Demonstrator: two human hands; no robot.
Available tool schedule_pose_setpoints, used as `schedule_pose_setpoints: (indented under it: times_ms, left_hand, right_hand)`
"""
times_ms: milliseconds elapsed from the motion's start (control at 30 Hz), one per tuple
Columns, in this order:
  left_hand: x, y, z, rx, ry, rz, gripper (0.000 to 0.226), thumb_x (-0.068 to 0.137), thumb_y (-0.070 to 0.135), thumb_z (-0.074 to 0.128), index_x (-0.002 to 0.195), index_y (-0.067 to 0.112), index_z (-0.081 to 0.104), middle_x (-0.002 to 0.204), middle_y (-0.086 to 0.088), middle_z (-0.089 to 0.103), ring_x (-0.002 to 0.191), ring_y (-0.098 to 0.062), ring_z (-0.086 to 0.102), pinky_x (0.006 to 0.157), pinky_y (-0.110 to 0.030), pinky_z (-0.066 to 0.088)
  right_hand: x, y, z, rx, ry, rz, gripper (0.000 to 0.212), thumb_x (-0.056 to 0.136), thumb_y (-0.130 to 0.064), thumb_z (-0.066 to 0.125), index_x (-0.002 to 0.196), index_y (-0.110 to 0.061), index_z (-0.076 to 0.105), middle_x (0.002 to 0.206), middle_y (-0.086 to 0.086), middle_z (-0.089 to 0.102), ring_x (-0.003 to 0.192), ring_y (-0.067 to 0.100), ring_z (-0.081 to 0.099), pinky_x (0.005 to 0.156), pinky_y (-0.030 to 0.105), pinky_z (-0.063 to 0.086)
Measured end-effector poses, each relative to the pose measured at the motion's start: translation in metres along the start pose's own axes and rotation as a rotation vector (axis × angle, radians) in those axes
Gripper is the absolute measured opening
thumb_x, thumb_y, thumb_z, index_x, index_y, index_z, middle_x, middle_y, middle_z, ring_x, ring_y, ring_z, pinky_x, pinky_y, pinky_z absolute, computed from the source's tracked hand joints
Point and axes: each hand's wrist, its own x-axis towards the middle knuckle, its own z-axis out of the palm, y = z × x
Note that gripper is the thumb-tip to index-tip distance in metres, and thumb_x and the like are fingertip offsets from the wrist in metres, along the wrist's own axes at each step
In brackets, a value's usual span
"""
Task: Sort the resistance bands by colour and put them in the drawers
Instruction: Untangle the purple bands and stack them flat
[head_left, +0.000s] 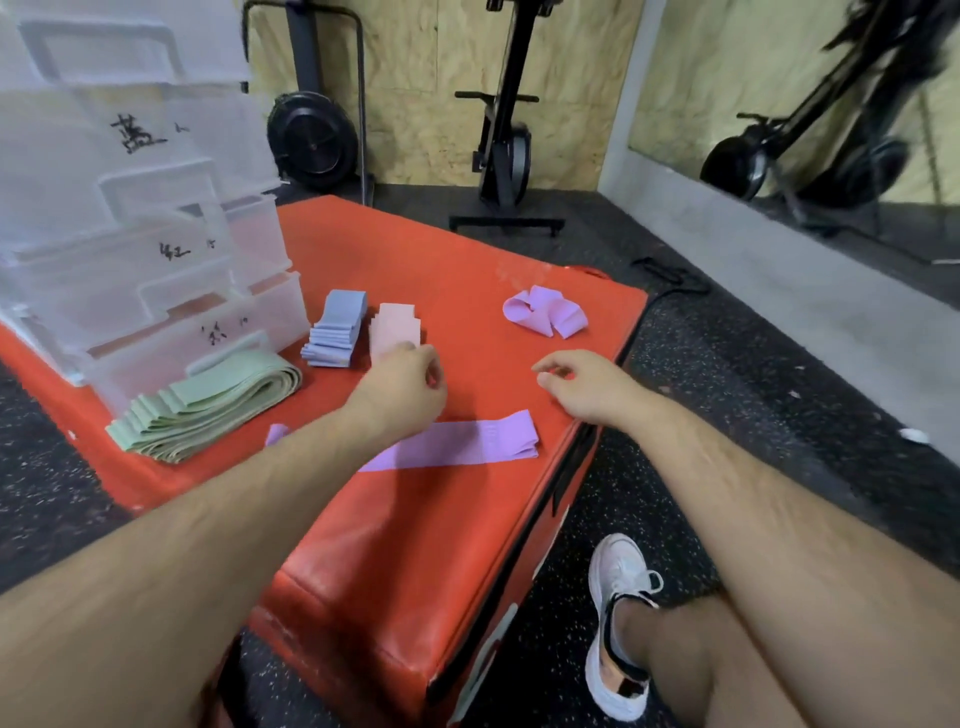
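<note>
Sorted piles lie on the red padded box (467, 249): green bands (208, 402) at the left, blue bands (335, 330), pink bands (395, 325). A flat purple band (467, 441) lies near the front edge, partly under my left forearm. Crumpled purple bands (543, 310) sit at the far right. My left hand (402, 389) rests at the near end of the pink pile, fingers curled; whether it grips a band is hidden. My right hand (582, 387) hovers over the box with loose fingers, holding nothing. The translucent drawer unit (130, 234) stands at the left with handwritten labels.
The box's right edge drops to black speckled floor, where my white shoe (618, 623) rests. Exercise machines (504, 130) and a wheel (311, 137) stand against the plywood wall behind. A black strap (670, 278) lies on the floor beyond the box's far corner.
</note>
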Motion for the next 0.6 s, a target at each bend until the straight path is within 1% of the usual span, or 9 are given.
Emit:
schedule_pose_setpoints:
  times_ms: [67, 100, 167, 200, 267, 333, 367, 500, 600]
  left_hand:
    - [0.018, 0.018, 0.021, -0.054, -0.027, 0.037, 0.013, 0.086, 0.014, 0.06, 0.097, 0.014, 0.066, 0.099, -0.01, 0.062, 0.096, -0.028, 0.06, 0.087, -0.035, 0.046]
    - [0.026, 0.025, 0.033, -0.076, -0.042, 0.052, 0.018, 0.087, 0.015, 0.06, 0.103, 0.014, 0.066, 0.102, -0.009, 0.062, 0.1, -0.028, 0.059, 0.09, -0.036, 0.045]
    - [0.039, 0.039, 0.054, -0.093, -0.086, 0.083, 0.026, 0.088, 0.018, 0.059, 0.114, 0.016, 0.064, 0.112, -0.008, 0.059, 0.109, -0.029, 0.057, 0.095, -0.038, 0.044]
    - [0.044, 0.044, 0.063, -0.087, -0.113, 0.091, 0.03, 0.09, 0.02, 0.058, 0.12, 0.018, 0.062, 0.117, -0.007, 0.057, 0.112, -0.028, 0.056, 0.096, -0.039, 0.044]
    - [0.055, 0.052, 0.081, -0.078, -0.152, 0.092, 0.036, 0.092, 0.023, 0.054, 0.127, 0.021, 0.058, 0.126, -0.005, 0.055, 0.118, -0.028, 0.054, 0.098, -0.04, 0.045]
    - [0.065, 0.057, 0.092, -0.094, -0.156, 0.079, 0.038, 0.092, 0.022, 0.052, 0.13, 0.022, 0.056, 0.129, -0.005, 0.053, 0.12, -0.028, 0.054, 0.099, -0.041, 0.045]
    - [0.069, 0.057, 0.095, -0.109, -0.154, 0.062, 0.039, 0.091, 0.021, 0.052, 0.13, 0.021, 0.056, 0.129, -0.005, 0.053, 0.12, -0.029, 0.054, 0.099, -0.042, 0.045]
    - [0.082, 0.056, 0.099, -0.163, -0.152, 0.015, 0.041, 0.088, 0.021, 0.05, 0.128, 0.019, 0.057, 0.125, -0.006, 0.056, 0.118, -0.029, 0.055, 0.099, -0.043, 0.045]
    - [0.084, 0.051, 0.095, -0.2, -0.163, 0.004, 0.046, 0.081, 0.025, 0.045, 0.125, 0.018, 0.059, 0.121, -0.008, 0.057, 0.116, -0.029, 0.055, 0.1, -0.043, 0.045]
  right_hand:
    - [0.008, 0.013, 0.0, -0.046, 0.02, 0.029, 0.029, 0.099, -0.029, 0.056, 0.125, -0.022, 0.068, 0.127, -0.003, 0.06, 0.108, 0.012, 0.057, 0.093, 0.022, 0.039]
    - [0.013, 0.019, 0.001, -0.078, 0.027, 0.049, 0.032, 0.099, -0.031, 0.055, 0.127, -0.023, 0.067, 0.131, 0.0, 0.057, 0.114, 0.015, 0.057, 0.099, 0.024, 0.039]
    - [0.027, 0.031, 0.006, -0.14, 0.034, 0.106, 0.036, 0.097, -0.036, 0.052, 0.131, -0.03, 0.063, 0.139, 0.004, 0.052, 0.127, 0.023, 0.053, 0.112, 0.034, 0.037]
    - [0.035, 0.036, 0.008, -0.169, 0.03, 0.135, 0.039, 0.096, -0.039, 0.05, 0.133, -0.034, 0.061, 0.143, 0.005, 0.049, 0.132, 0.026, 0.049, 0.114, 0.04, 0.036]
    - [0.049, 0.04, 0.01, -0.23, 0.024, 0.168, 0.041, 0.096, -0.041, 0.048, 0.136, -0.039, 0.057, 0.155, 0.004, 0.036, 0.14, 0.029, 0.039, 0.118, 0.045, 0.031]
    - [0.062, 0.039, 0.011, -0.279, 0.02, 0.169, 0.041, 0.098, -0.039, 0.048, 0.138, -0.042, 0.054, 0.164, 0.0, 0.02, 0.144, 0.032, 0.03, 0.12, 0.046, 0.027]
    - [0.068, 0.036, 0.011, -0.296, 0.019, 0.164, 0.041, 0.099, -0.038, 0.047, 0.139, -0.043, 0.053, 0.165, -0.003, 0.017, 0.144, 0.032, 0.028, 0.12, 0.046, 0.025]
    - [0.092, 0.028, 0.017, -0.298, -0.016, 0.194, 0.045, 0.1, -0.037, 0.042, 0.143, -0.046, 0.049, 0.166, -0.01, 0.016, 0.146, 0.031, 0.021, 0.12, 0.049, 0.019]
    - [0.097, 0.026, 0.023, -0.325, -0.001, 0.208, 0.049, 0.102, -0.037, 0.038, 0.151, -0.037, 0.04, 0.164, -0.016, 0.02, 0.144, 0.03, 0.021, 0.117, 0.051, 0.018]
